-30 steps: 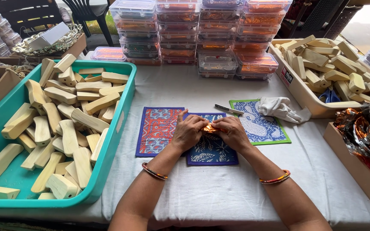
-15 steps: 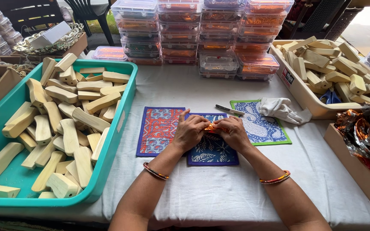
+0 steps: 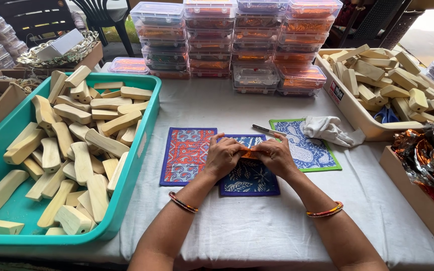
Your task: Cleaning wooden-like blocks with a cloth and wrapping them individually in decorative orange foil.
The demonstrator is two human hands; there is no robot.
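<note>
1. Both hands, left hand (image 3: 222,156) and right hand (image 3: 277,155), pinch one orange foil-wrapped piece (image 3: 250,153) over the middle blue mat (image 3: 249,178).
2. Three mats on desk (image 3: 257,226); two bins of wooden blocks.
3. Versus earlier: left thumb tucked down, grip otherwise unchanged.

A teal tub (image 3: 144,145) filled with pale wooden blocks (image 3: 81,145) is set at the left of the white-clothed surface (image 3: 257,221). Three patterned mats are laid side by side: a red one (image 3: 186,153), a blue one (image 3: 249,178) and a green-edged one (image 3: 310,150), on which a white cloth (image 3: 330,129) is crumpled. A pen (image 3: 266,130) is laid beside it. Clear lidded boxes (image 3: 237,40) are stacked at the back. A beige tray (image 3: 350,113) of blocks and a box (image 3: 413,195) of foil (image 3: 430,155) are seen at the right.
</note>
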